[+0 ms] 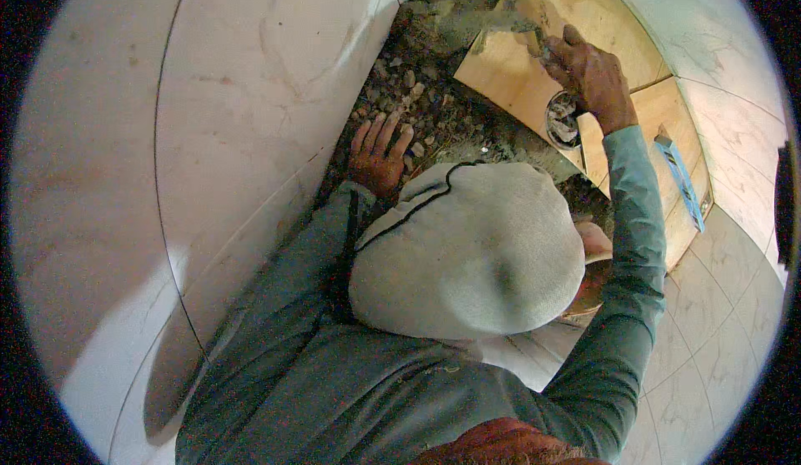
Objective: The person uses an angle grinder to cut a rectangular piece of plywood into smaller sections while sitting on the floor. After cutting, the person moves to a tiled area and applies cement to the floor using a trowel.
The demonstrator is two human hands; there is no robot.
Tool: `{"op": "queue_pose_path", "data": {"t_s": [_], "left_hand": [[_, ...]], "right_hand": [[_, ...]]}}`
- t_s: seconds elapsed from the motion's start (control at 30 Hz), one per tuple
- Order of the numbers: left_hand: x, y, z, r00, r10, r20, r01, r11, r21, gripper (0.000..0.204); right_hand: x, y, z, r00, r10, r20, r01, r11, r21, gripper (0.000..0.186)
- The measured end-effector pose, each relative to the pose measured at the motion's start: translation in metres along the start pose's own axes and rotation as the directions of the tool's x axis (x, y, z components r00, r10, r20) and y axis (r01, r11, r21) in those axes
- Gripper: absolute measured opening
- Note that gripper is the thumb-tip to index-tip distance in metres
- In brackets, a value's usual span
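Observation:
My left hand (380,158) rests palm down with its fingers spread on a strip of gravel and loose soil (417,89). My right hand (591,79) reaches over tan, wood-like panels (517,77) and is closed around what looks like a trowel (505,21). Its blade is grey and smeared, and blends into the wet-looking mortar (455,6) at the panel's far edge. The handle is mostly hidden by my fingers. Just below my right hand sits a round, dark-rimmed thing (565,120) with grey lumps inside.
A light grey cloth-covered bulge (476,252) with a black cord fills the middle, between my arms. On the right panel lies a narrow blue strip (680,181). A large pale tiled surface (242,114) runs along the left; smaller pale tiles (709,290) lie to the right.

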State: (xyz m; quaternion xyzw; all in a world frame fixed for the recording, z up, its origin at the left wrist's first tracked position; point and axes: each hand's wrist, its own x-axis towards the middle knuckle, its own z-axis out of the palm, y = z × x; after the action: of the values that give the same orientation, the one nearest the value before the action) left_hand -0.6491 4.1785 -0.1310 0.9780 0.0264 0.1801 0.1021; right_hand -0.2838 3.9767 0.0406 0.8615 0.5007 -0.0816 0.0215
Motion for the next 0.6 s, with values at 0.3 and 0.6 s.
{"op": "queue_pose_path", "data": {"t_s": [0.3, 0.6], "left_hand": [[-0.001, -0.008, 0.006, 0.998, 0.061, -0.029, -0.059, 0.997, 0.045, 0.049], [-0.005, -0.002, 0.007, 0.999, -0.032, -0.026, 0.032, 0.999, 0.004, 0.048]], "right_hand": [[0.013, 0.01, -0.031, 0.865, 0.18, 0.469, -0.488, 0.526, 0.697, 0.053], [0.026, -0.002, -0.005, 0.834, -0.189, 0.519, -0.408, 0.424, 0.809, 0.041]]}}
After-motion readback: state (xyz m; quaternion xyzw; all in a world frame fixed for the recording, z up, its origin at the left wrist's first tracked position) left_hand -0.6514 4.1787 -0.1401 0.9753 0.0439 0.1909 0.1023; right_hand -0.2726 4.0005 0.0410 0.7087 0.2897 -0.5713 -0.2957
